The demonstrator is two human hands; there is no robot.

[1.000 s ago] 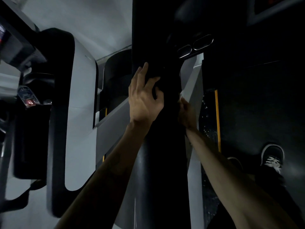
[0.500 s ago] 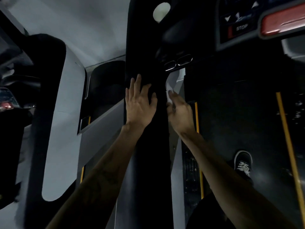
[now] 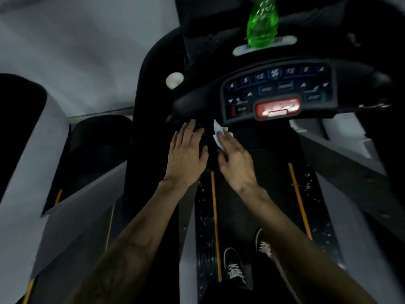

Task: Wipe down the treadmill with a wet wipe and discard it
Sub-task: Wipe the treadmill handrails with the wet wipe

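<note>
A: Where's the person at w/ the treadmill (image 3: 258, 194)?

B: Mid-wipe, by the look of it. Right hand (image 3: 236, 163) has the white wipe (image 3: 219, 133) under its fingers, pressed up near the lower left corner of the console (image 3: 278, 91). Fingers look fairly straight over the wipe; can't tell if the thumb is curled under it. Left hand (image 3: 186, 154) is flat and open, holding nothing, resting on the dark handrail (image 3: 153, 102) just at 9 o'clock of the right hand.

A: How much is left?

B: Judging from this alone, plenty. The console buttons, the far handrail at 3 o'clock and the belt all remain possible surfaces; no way to see which are already clean. Throwing the wipe away isn't done, and no bin is in view.

A: Room to move?

B: Tight at 12 o'clock: the console edge overhangs right above the wipe, w/ the red stop bar (image 3: 277, 108) close by, so a stray push could hit it. A green bottle (image 3: 262, 20) sits further up at 12. Open space lies toward 6 o'clock, over the belt, where the shoes (image 3: 234, 268) stand.
</note>
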